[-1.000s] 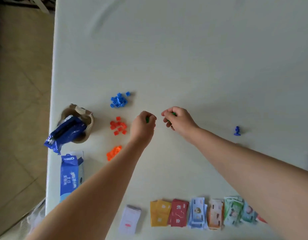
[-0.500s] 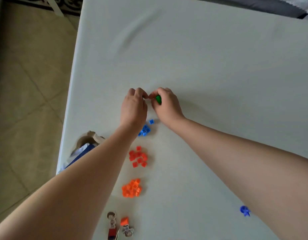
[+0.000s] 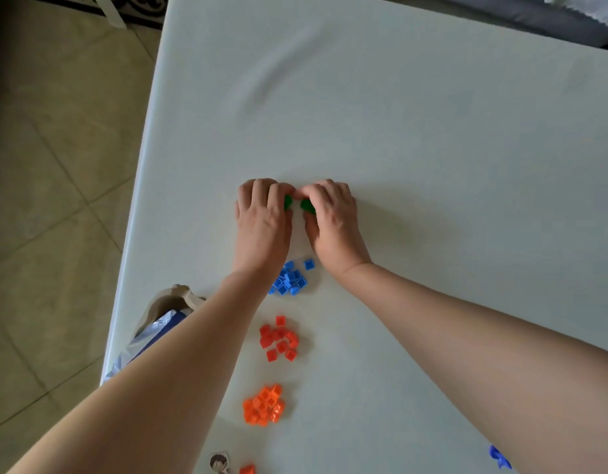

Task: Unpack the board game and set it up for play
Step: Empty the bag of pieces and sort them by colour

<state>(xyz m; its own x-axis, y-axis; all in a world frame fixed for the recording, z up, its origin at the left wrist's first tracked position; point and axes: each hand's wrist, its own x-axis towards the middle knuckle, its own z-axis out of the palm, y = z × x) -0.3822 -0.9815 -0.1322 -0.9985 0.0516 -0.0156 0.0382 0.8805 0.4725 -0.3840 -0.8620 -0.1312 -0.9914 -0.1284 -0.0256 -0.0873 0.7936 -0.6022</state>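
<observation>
The green pieces [image 3: 301, 204] sit far out on the white table [image 3: 415, 124], mostly hidden under two hands that meet knuckle to knuckle above them. The left hand [image 3: 263, 222] is curled down with its fingers bent over the left bit of green; the right hand [image 3: 333, 217] is curled the same way over the right bit, thumb tucked beneath. Both are closed around the green, though whether they pinch it or only cover it I cannot tell. Just nearer than the wrists lies a heap of blue cubes [image 3: 290, 279], partly under the left forearm. Nearer again come the red cubes [image 3: 279, 338], then the orange cubes [image 3: 264, 405]. A blue pawn [image 3: 498, 456] peeks out at the near right. By the table's left edge a blue packet [image 3: 159, 331] lies in a tan holder [image 3: 174, 297].
</observation>
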